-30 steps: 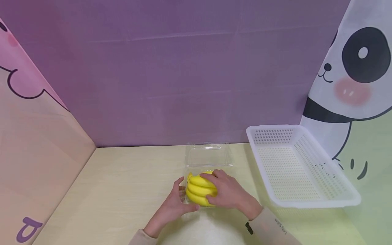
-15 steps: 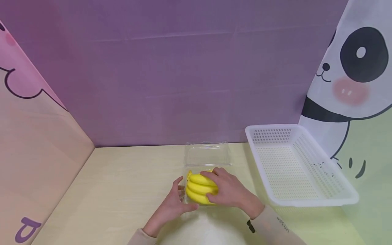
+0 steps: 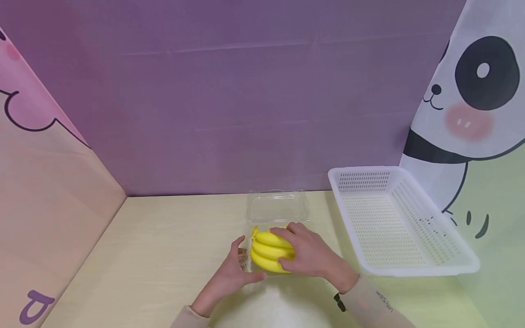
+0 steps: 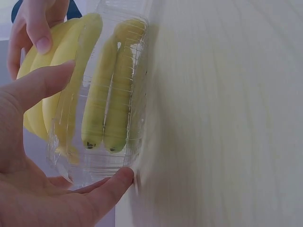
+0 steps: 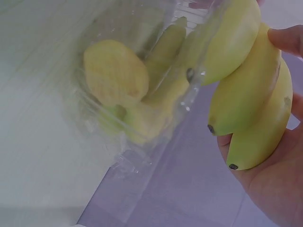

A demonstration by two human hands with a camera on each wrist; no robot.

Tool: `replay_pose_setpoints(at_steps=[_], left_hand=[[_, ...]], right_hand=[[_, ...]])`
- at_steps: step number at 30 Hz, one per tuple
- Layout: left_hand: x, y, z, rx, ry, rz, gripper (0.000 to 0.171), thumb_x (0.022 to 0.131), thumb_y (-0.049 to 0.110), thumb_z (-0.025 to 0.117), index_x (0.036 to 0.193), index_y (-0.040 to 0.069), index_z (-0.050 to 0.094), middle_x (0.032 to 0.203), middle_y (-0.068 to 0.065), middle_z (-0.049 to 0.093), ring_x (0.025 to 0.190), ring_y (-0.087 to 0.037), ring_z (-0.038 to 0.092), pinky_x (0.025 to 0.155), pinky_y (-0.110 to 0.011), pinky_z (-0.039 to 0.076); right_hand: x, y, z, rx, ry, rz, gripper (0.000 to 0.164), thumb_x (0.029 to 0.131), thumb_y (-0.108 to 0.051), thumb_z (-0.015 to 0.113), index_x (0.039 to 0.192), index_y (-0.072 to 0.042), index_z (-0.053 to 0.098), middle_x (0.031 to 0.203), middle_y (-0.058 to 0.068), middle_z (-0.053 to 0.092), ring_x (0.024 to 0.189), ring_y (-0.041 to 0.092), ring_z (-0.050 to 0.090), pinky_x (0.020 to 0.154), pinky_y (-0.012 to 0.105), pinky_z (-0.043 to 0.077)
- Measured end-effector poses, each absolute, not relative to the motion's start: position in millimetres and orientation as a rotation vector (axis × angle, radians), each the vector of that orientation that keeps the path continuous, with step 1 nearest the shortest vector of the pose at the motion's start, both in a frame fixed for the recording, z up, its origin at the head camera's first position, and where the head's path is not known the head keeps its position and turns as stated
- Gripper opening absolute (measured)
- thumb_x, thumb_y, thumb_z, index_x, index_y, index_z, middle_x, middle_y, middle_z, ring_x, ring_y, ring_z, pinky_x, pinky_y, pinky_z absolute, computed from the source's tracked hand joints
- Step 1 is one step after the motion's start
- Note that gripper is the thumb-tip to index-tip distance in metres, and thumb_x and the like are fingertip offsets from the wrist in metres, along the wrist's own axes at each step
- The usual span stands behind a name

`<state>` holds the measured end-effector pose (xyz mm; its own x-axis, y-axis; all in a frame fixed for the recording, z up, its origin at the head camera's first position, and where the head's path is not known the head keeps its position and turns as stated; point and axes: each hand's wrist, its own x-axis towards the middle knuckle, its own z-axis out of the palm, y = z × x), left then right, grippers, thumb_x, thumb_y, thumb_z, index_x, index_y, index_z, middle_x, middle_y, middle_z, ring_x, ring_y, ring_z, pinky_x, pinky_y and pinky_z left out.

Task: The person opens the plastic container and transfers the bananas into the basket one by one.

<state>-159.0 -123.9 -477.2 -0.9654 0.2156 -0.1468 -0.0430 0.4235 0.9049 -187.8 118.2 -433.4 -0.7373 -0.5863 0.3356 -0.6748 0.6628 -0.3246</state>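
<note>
My right hand (image 3: 313, 253) grips a bunch of yellow bananas (image 3: 268, 252) from its right side, fingers over the far side and thumb on the near side. The bunch sits at the top of an open clear plastic clamshell box (image 4: 78, 175), partly over its rim. Around the box's left end, my left hand (image 3: 231, 273) holds it with thumb and fingers spread apart. More bananas (image 4: 97, 101) lie inside, seen through the wall in the left wrist view. The right wrist view also shows a rounded yellow thing (image 5: 116, 73) in the box, its kind unclear.
The box's clear lid (image 3: 279, 207) lies folded back towards the purple back wall (image 3: 213, 114). A white perforated plastic basket (image 3: 361, 239) stands to the right on the pale wooden table (image 3: 164, 246). Printed panels, one with a panda (image 3: 476, 123), enclose the sides.
My right hand and the banana bunch have shifted slightly right and away from me. The left hand stays almost still at the box.
</note>
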Motion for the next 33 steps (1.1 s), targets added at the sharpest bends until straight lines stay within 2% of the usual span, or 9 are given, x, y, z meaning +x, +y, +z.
replay_pose_setpoints(at_steps=[21,33], left_hand=[[-158,-123,-476,0.149,2.442,1.574,0.117,0.074,0.023,0.091,0.159,0.006,0.014,0.143,-0.024,0.045,0.122,-0.039,0.054,0.096,-0.056,0.048],[-158,-122,-477,0.146,2.447,1.576,0.117,0.074,0.024,0.092,0.159,0.007,0.013,0.144,-0.027,0.042,0.123,-0.043,0.052,0.096,-0.058,0.047]], right_hand=[[-178,121,-416,0.996,-2.652,0.644,0.059,0.078,-0.029,0.073,0.136,-0.020,0.062,0.102,-0.004,0.054,0.088,0.011,0.048,0.061,0.025,0.044],[-176,129,-409,0.986,-2.588,0.592,0.061,0.077,-0.028,0.077,0.135,-0.018,0.062,0.101,-0.004,0.055,0.086,0.011,0.049,0.065,0.025,0.046]])
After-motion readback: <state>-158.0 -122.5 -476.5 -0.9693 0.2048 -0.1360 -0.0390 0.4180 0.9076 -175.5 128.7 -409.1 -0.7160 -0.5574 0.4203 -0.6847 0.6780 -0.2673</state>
